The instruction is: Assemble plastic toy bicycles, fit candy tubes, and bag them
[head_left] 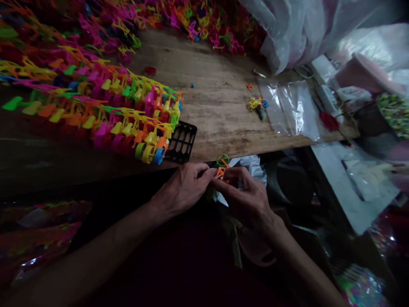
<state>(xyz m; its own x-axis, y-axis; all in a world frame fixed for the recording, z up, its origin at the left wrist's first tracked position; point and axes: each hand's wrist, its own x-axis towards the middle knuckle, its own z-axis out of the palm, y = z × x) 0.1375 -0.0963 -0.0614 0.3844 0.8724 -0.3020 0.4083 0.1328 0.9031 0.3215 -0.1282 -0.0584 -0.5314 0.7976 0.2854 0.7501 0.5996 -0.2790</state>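
A small orange plastic toy bicycle (220,172) with a green wheel (223,160) is held just off the table's front edge. My left hand (183,185) pinches it from the left between thumb and forefinger. From the other side, my right hand (251,196) has its fingers closed on the same toy. The fingertips cover part of its frame. Left of my hands, colourful toy bicycles (128,128) stand packed in rows, with a black plastic grid tray (183,143) showing at their right end.
More toys (194,25) are heaped along the back of the wooden table (211,98). Clear plastic bags (292,106) lie at the right, beside a small yellow and blue cluster (258,104). Below the edge are white crumpled plastic (255,166) and a dark round container (292,181).
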